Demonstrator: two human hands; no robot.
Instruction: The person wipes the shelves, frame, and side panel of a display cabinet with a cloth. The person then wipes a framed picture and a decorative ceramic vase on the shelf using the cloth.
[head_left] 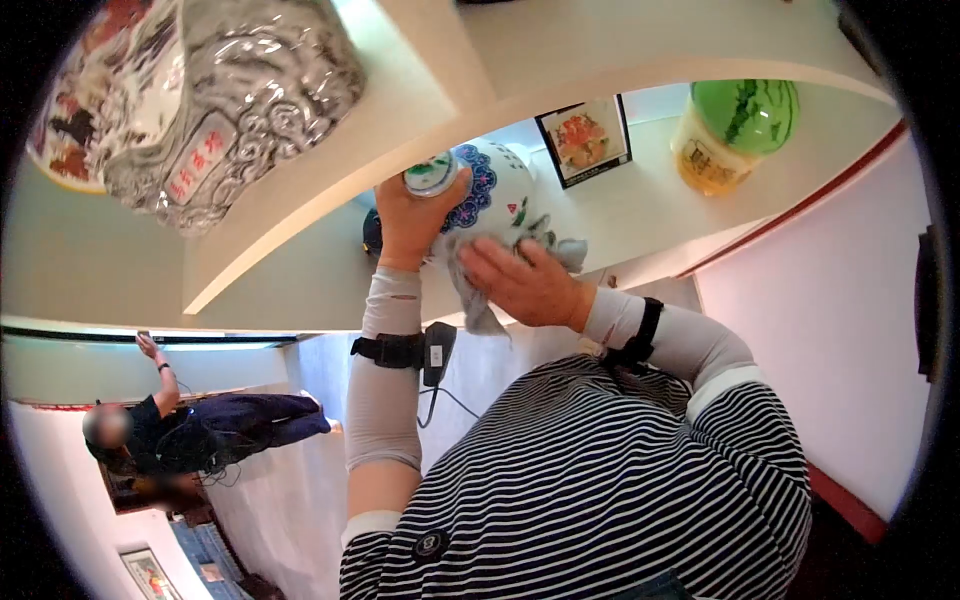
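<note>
A white porcelain jar (pixel 508 180) with a blue patterned collar and small painted motifs leans tilted on the shelf. My left hand (pixel 415 220) is closed round its neck, just below a round top (pixel 432 174) with a green pattern. Against the jar's side lies a grey cloth (pixel 480 311), hanging loose below. My right hand (pixel 525 283) presses this cloth onto the jar; its fingertips are a little blurred. Part of a dark object (pixel 372 234) shows behind my left wrist.
Right of the jar stand a framed flower picture (pixel 586 142) and a tub with a green lid (pixel 745 112). A curved shelf edge (pixel 400 125) runs above my hands. Upper left is a grey relief ornament (pixel 250 90). Another person (pixel 200 430) reaches toward a shelf at left.
</note>
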